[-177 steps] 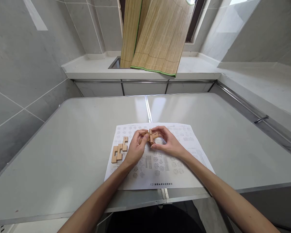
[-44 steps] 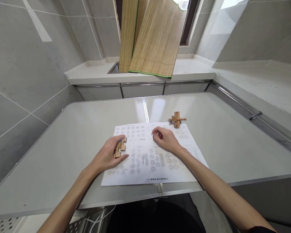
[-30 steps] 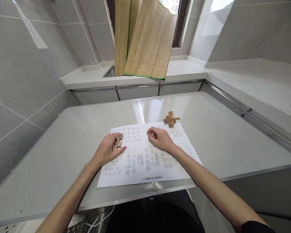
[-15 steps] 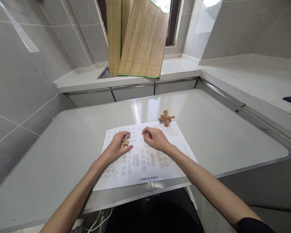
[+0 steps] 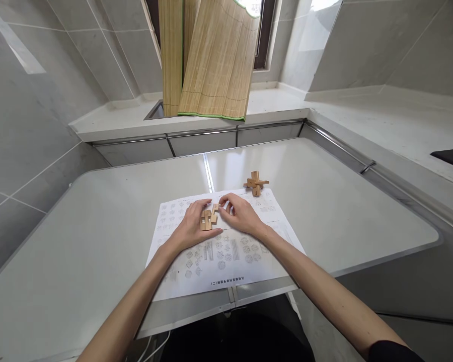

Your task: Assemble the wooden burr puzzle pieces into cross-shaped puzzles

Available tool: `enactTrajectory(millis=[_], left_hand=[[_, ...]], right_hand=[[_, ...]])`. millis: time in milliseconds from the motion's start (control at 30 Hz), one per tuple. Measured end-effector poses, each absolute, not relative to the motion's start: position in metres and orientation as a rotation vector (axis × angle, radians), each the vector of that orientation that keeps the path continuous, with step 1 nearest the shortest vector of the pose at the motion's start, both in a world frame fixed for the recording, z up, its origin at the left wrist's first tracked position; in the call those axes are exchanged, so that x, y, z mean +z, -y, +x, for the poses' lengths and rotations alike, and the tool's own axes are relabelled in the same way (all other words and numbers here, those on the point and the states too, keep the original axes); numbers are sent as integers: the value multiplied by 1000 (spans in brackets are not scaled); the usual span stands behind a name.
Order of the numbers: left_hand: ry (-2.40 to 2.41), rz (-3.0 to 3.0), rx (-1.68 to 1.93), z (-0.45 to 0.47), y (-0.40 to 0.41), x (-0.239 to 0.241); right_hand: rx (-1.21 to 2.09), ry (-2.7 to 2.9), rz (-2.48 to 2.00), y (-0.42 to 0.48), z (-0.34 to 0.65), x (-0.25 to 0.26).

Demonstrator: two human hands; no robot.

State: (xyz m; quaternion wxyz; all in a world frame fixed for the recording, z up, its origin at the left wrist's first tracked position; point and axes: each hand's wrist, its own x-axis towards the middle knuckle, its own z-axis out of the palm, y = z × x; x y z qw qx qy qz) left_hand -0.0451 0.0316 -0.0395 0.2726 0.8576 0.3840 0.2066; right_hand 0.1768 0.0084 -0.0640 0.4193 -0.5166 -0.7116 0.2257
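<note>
My left hand (image 5: 191, 227) grips several notched wooden puzzle pieces (image 5: 208, 219) on the printed diagram sheet (image 5: 226, 251). My right hand (image 5: 241, 216) rests on the sheet just right of them, its fingertips curled and touching the top end of the pieces. A partly built wooden cross-shaped puzzle (image 5: 255, 183) stands alone on the table at the sheet's far right corner, apart from both hands.
The sheet lies across the seam of a grey table (image 5: 98, 221) and overhangs the near edge a little. A raised counter ledge (image 5: 196, 120) runs behind, with a bamboo blind (image 5: 207, 60) hanging onto it. A metal rail (image 5: 347, 151) lines the right side.
The assembled cross was set down at the sheet's far right corner. My left hand took the loose pieces from the left and slid them toward the middle, meeting my right hand.
</note>
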Motion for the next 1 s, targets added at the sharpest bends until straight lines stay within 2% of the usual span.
enactTrajectory(millis=[300,500,633,767,1000], left_hand=[[-1146,2388,541,-82,-37,-41],[-1129,2024,657,-83,-37,-29],[-972,1739,790,-80,-36,-30],[-918,1642,785,-77,-33,-36],[-900,1641,754,-75,-28,-37]], right_hand=[[619,1952,-1304,-3,178,-62],[708,1821,-1308,-3,177,-60],[1011,1444,-1246,-7,179,-56],[1404,1118,-939,-10,185,-56],[1659,939,-778,-7,186,-57]])
